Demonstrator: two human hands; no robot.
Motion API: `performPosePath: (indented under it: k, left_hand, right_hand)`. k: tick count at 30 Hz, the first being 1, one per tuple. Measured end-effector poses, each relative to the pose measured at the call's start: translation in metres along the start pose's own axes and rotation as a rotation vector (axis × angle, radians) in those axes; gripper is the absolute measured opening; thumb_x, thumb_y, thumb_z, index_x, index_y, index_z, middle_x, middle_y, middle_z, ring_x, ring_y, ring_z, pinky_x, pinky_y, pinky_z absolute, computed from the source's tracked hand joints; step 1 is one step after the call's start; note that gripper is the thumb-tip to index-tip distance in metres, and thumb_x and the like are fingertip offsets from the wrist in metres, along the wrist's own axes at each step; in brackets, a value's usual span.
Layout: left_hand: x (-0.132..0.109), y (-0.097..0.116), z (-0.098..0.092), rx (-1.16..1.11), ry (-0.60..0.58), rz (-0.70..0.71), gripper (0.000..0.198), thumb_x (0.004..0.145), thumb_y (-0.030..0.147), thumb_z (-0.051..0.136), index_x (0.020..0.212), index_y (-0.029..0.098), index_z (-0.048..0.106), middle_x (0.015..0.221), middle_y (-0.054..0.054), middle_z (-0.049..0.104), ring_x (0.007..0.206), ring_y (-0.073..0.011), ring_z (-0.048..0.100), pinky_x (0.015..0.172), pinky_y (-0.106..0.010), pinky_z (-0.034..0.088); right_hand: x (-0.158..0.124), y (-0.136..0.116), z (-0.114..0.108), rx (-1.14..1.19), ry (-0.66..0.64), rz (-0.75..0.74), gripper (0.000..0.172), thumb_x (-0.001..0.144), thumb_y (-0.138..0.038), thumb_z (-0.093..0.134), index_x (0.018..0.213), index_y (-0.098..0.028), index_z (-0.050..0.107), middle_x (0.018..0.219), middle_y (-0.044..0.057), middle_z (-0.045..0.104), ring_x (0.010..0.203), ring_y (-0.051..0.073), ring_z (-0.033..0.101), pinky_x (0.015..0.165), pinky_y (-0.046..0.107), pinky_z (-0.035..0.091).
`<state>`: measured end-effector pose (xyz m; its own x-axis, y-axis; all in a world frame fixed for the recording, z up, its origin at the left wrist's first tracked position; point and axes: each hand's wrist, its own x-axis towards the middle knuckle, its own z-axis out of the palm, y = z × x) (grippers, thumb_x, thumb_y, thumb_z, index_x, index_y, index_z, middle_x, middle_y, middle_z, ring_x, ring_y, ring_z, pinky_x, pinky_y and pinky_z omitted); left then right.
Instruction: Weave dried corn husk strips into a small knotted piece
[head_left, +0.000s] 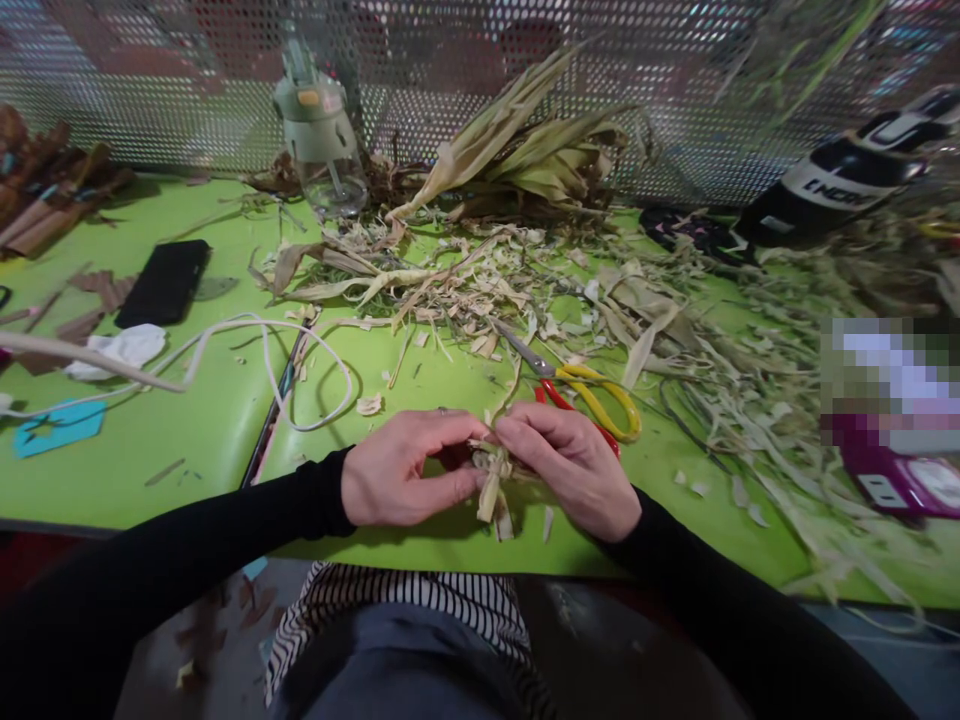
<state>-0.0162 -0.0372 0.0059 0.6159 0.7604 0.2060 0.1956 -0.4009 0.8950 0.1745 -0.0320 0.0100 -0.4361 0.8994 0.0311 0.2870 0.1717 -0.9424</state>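
Note:
My left hand [405, 470] and my right hand [574, 465] meet near the front edge of the green table [225, 420]. Both pinch a small folded piece of dried corn husk [491, 485] between their fingertips; its loose ends hang down below the fingers. Black sleeves cover both forearms. Just behind my right hand lie scissors [592, 395] with one yellow and one red handle, blades pointing back left.
Husk scraps [480, 280] litter the table's middle and right. A bundle of dried leaves [525, 150] and a bottle [319, 130] stand at the back by a perforated metal screen. A black phone [163, 282], white cable [300, 350] and tissue [124, 348] lie left.

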Motion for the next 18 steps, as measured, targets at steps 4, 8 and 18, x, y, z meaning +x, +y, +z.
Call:
performPosePath:
  k: [4, 8, 18]
  left_hand:
    - [-0.001, 0.001, 0.001, 0.056, -0.018, 0.091, 0.013, 0.085, 0.025, 0.054, 0.091, 0.015, 0.057, 0.074, 0.000, 0.058, 0.067, -0.0095, 0.054, 0.066, -0.022, 0.044]
    - [0.000, 0.001, 0.003, 0.051, 0.019, -0.009, 0.015, 0.084, 0.027, 0.055, 0.092, 0.015, 0.058, 0.076, -0.001, 0.060, 0.067, -0.0099, 0.056, 0.065, -0.022, 0.047]
    - [0.006, -0.005, -0.005, 0.154, 0.191, 0.010, 0.020, 0.086, 0.029, 0.053, 0.093, 0.013, 0.063, 0.078, -0.004, 0.063, 0.070, -0.0122, 0.058, 0.067, -0.024, 0.048]
  right_hand:
    - [-0.002, -0.001, 0.002, 0.013, -0.019, 0.001, 0.043, 0.089, -0.044, 0.048, 0.056, -0.018, 0.039, 0.055, -0.006, 0.029, 0.049, 0.007, 0.028, 0.044, 0.020, 0.026]
    - [0.002, 0.001, -0.001, -0.013, -0.009, -0.012, 0.041, 0.090, -0.049, 0.045, 0.062, -0.018, 0.042, 0.057, -0.006, 0.032, 0.050, 0.007, 0.031, 0.045, 0.021, 0.028]
    - [0.002, -0.002, -0.008, -0.416, 0.010, -0.246, 0.031, 0.092, -0.027, 0.042, 0.062, -0.018, 0.047, 0.055, -0.004, 0.039, 0.050, 0.008, 0.036, 0.049, 0.022, 0.030]
